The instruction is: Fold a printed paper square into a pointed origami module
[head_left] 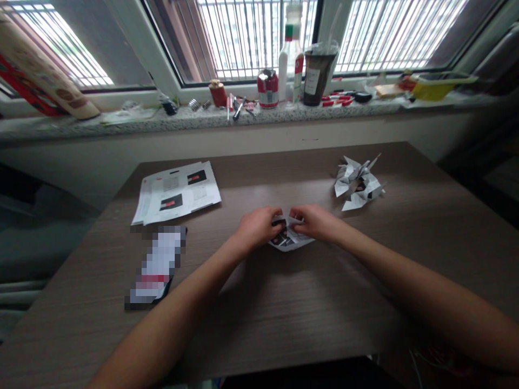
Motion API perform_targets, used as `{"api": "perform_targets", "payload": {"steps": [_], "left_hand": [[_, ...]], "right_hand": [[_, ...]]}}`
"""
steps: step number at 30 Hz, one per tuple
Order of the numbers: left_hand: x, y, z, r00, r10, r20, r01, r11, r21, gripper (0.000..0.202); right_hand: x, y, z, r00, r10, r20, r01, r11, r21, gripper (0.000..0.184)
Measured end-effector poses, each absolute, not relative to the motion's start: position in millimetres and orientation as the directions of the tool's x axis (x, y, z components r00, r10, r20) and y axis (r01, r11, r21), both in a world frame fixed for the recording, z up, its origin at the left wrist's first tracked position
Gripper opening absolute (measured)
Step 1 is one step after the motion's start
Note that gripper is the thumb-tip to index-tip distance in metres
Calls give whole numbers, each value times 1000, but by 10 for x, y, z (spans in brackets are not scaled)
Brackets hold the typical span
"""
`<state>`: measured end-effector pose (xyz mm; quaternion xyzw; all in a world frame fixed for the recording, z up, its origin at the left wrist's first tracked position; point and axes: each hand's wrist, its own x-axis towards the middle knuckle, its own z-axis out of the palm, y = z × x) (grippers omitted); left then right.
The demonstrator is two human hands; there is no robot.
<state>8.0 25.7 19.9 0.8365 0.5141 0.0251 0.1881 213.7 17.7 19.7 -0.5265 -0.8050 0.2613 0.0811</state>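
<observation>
A small folded sheet of printed paper (288, 241) is held over the middle of the table (259, 335). My left hand (259, 226) pinches its left side, fingers curled at the upper edge. On the opposite side, my right hand (313, 221) grips the paper in the same way. The sheet has dark printed patches and pale areas, and its lower edge comes to a blunt point toward me. Parts of its upper edge are hidden behind my fingers. Several folded paper pieces (352, 178), resembling origami cranes, sit in a cluster beyond my right hand.
Flat printed sheets (178, 189) lie stacked at the back left. Nearer, a phone (158, 265) with a pixelated screen rests beside my left forearm. On the stone windowsill (162, 127) stand a red can (268, 89), glass bottles (286, 65), a drink cup (318, 75) and small tools.
</observation>
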Motion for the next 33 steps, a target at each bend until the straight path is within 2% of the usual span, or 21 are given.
{"api": "perform_targets", "payload": {"steps": [6,17,24,33], "left_hand": [[101,228,256,465,870,-164,860,-399,319,15],[146,227,228,521,844,-123,822,-458,339,16],[145,277,246,537,823,-184,806,-436,400,20],[152,315,249,527,815,-242,819,-411,400,19]], "right_hand": [[2148,169,161,-446,885,-131,792,322,-519,15],[2112,133,219,-455,883,-119,800,346,-491,8],[2111,135,235,-460,879,-127,809,356,-467,6],[2111,133,222,-459,877,-140,813,352,-463,4]]}}
